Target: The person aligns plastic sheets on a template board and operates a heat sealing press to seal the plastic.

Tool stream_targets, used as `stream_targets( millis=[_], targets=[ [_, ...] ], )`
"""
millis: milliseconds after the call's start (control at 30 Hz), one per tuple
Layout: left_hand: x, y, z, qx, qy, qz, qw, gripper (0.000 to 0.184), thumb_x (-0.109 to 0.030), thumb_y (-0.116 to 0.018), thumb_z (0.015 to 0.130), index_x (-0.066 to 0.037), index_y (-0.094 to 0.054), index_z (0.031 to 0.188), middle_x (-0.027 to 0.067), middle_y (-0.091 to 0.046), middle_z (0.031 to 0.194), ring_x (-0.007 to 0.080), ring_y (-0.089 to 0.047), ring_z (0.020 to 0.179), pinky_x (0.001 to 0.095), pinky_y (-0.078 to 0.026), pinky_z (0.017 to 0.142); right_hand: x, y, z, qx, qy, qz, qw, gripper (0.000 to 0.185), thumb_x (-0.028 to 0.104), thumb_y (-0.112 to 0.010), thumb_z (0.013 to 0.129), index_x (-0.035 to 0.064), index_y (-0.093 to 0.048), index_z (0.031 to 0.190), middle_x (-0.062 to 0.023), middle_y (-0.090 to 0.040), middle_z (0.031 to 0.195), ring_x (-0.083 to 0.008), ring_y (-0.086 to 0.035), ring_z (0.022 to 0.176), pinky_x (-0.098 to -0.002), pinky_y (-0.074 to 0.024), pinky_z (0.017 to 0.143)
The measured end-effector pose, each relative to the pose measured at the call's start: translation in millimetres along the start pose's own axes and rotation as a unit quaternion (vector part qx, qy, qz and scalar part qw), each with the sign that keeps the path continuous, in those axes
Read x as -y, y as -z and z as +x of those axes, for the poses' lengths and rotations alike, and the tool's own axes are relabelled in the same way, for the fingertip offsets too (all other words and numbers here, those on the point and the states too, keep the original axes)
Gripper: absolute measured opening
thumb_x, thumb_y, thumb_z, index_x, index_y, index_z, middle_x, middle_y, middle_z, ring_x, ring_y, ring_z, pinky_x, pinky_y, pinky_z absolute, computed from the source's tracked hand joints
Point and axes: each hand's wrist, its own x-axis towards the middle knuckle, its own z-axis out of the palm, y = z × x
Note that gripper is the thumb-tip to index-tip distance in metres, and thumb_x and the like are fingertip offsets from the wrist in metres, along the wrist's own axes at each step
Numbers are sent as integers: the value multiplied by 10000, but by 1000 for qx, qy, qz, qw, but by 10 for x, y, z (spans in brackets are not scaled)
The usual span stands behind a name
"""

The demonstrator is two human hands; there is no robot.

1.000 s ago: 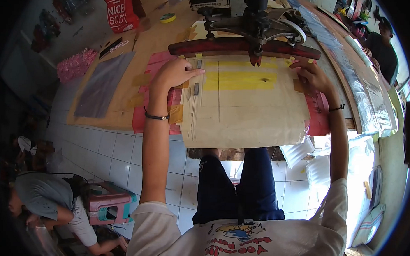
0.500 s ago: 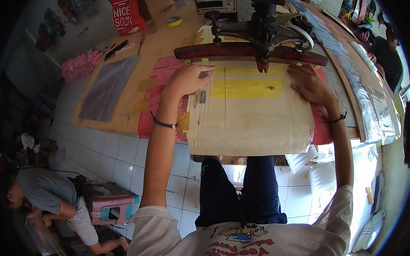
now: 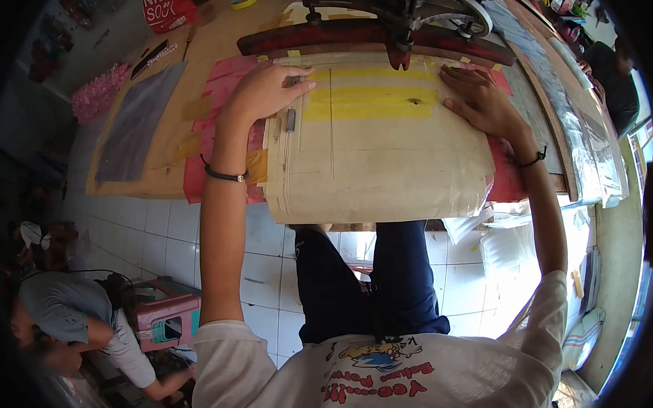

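A cream-coloured sheet [image 3: 385, 159] with a yellow taped band and thin ruled lines lies on the table, its near end hanging over the front edge. My left hand [image 3: 262, 92] rests on the sheet's left edge, thumb and fingers extended beside a small grey strip [image 3: 291, 121]. Flat on the right part of the sheet is my right hand [image 3: 481, 101], fingers spread. Just beyond both hands stands a machine's dark red bar [image 3: 361, 38] under a black metal frame. Neither hand grips anything that I can see.
Red material [image 3: 226, 92] shows under the sheet's sides. To the left lie a grey translucent sheet [image 3: 138, 125], a yellow tape roll [image 3: 244, 0] and a red bag [image 3: 166, 5]. One person [image 3: 71, 314] bends near a pink stool [image 3: 166, 319]; another [image 3: 608, 81] is at the far right.
The head view has shifted, so the table and machine appear higher and farther left. Both hands remain on the sheet in nearly the same places.
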Motion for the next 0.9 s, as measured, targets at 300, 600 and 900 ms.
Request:
stream_targets(
  millis=[300,600,900],
  targets=[
    [-56,-10,42,-6,21,7,1000,422,-467,-670,893,-156,-726,1174,119,-630,631,241,-587,578,354,-475,607,190,47,45,-8,96,58,994,500,431,-628,922,46,-665,1239,-183,-608,1323,-297,-541,1252,-426,-332,1127],
    [-168,26,41,-23,-28,7,999,411,-439,-779,810,-107,-764,1051,16,-462,502,107,-393,462,279,-327,474,33,284,56,157,-18,179,971,312,301,-817,772,16,-755,881,-119,-696,920,-254,-641,999,-383,-532,785],
    [-253,14,46,-1,-68,-8,998,423,-436,-833,756,-61,-769,941,18,-324,464,98,-293,442,300,-278,460,67,111,-39,14,-84,161,983,602,416,-832,742,124,-636,1231,-49,-607,980,-191,-605,857,-337,-511,737]
  ],
)
